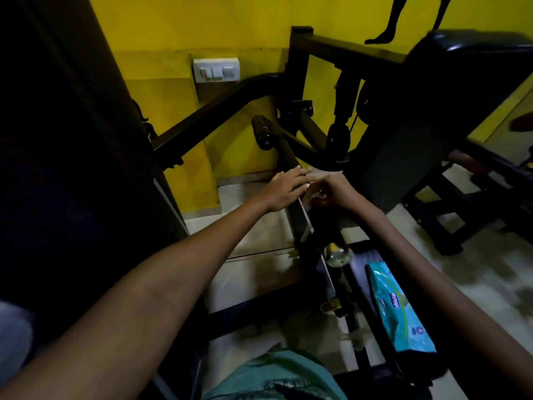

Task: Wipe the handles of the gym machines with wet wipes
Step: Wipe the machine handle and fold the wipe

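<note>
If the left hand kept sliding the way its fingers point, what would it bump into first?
The left hand lies on the black bar, its fingers pointing right, toward the wipe and right hand. It would probably meet those first, though the exact gap is hard to judge.

This is a small gym room. A black steel exercise machine (300,67) fills most of the view, with a bent tubular arm (219,108), a cylindrical handle grip (261,129), a cable pulley (339,134) and a dark padded seat (450,90). The wall (202,24) is painted bright yellow and carries a white switch plate (216,70) and a black silhouette of an athletic figure's legs (403,15). The floor (259,235) is pale tile, dimly lit. A blue pack of wet wipes (399,310) lies on the machine's frame.
</note>
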`<state>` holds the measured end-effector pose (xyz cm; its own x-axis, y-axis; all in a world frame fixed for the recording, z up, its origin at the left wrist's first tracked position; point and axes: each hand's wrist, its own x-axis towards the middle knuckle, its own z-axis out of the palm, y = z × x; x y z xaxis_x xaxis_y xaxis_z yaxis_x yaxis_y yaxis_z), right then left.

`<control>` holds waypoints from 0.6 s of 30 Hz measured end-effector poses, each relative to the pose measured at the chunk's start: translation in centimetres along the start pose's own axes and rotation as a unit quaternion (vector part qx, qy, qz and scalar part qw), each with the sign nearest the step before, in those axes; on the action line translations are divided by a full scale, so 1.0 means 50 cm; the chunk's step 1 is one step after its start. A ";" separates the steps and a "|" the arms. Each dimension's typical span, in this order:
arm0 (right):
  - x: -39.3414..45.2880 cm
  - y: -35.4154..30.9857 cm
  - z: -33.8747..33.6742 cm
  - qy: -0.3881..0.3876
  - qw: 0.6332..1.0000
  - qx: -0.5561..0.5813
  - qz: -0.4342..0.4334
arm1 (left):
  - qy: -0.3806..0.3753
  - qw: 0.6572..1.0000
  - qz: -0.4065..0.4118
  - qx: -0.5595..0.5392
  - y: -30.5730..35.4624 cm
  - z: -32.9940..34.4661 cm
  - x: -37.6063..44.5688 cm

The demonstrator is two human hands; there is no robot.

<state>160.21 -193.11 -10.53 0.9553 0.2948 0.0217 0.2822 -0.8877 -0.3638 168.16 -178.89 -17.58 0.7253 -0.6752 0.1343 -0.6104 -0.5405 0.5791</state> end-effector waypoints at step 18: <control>-0.241 -0.061 0.033 0.112 0.992 0.037 0.042 | -0.070 0.973 -0.186 -0.117 0.141 0.053 -0.074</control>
<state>147.72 -193.37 -11.23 0.9730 0.1280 0.1919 0.2019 -0.8753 -0.4394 160.33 -181.56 -16.11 0.8219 -0.5254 -0.2202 -0.2135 -0.6425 0.7359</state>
